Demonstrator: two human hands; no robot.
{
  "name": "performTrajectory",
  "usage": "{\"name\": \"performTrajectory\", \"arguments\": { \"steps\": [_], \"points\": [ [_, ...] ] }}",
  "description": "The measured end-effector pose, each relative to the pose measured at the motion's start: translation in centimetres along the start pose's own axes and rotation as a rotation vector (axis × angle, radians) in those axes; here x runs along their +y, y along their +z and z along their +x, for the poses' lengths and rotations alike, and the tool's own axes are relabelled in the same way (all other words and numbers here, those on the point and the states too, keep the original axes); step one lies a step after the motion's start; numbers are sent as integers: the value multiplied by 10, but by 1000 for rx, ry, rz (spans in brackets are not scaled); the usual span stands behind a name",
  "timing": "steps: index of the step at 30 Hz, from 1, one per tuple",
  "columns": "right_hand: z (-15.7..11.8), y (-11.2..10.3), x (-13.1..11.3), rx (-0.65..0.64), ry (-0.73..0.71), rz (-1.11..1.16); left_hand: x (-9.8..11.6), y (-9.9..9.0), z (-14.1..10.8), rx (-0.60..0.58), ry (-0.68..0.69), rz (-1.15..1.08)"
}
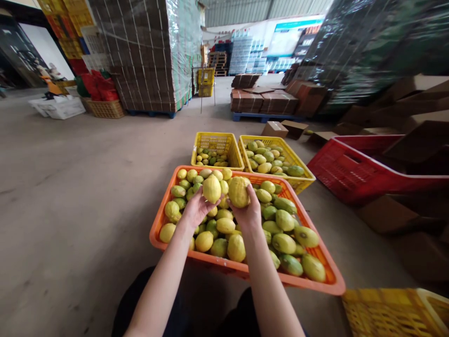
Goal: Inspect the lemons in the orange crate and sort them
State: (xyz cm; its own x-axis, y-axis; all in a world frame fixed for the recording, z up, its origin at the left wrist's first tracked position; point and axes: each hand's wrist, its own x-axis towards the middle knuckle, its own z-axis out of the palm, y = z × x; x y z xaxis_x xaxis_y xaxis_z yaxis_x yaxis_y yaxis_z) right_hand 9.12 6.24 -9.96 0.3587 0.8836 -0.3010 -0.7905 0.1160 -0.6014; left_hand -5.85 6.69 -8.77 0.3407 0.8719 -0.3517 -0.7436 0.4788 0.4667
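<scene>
My left hand (198, 208) is closed around a yellow, lemon-like fruit (212, 189), its fingers underneath. A larger, ridged yellow fruit (239, 192) of the same look sits in my right hand (249, 213), gripped from the right side and below. Both fruits are held up side by side, a little apart, over an orange plastic crate (336, 285). Inside the crate lie many similar fruits, yellow ones mostly on the left and greener, longer ones such as a green-yellow fruit (313, 267) on the right. My forearms cover part of the crate's near side.
Beyond the crate stand a yellow crate (194, 149) with small fruits and another yellow crate (307, 174) with greenish fruits. A red crate (333, 164) and cardboard boxes are at right. A yellow crate (382, 299) stands near right. Wrapped stacks (140, 56) rise behind.
</scene>
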Motion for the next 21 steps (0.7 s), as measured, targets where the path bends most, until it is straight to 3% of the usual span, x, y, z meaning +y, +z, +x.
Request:
{"name": "performTrajectory", "arguments": {
  "steps": [9, 14, 17, 21],
  "points": [
    [8, -8, -1, -55, 33, -45, -4, -4, 0, 5, 81, 19],
    [8, -1, 4, 29, 15, -59, -4, -8, 4, 28, 187, 80],
    [4, 5, 6, 88, 14, -38, -4, -10, 8, 57, 171, 77],
    [4, 4, 4, 18, 25, -10, -2, -10, 9, 87, 135, 41]
  ]
}}
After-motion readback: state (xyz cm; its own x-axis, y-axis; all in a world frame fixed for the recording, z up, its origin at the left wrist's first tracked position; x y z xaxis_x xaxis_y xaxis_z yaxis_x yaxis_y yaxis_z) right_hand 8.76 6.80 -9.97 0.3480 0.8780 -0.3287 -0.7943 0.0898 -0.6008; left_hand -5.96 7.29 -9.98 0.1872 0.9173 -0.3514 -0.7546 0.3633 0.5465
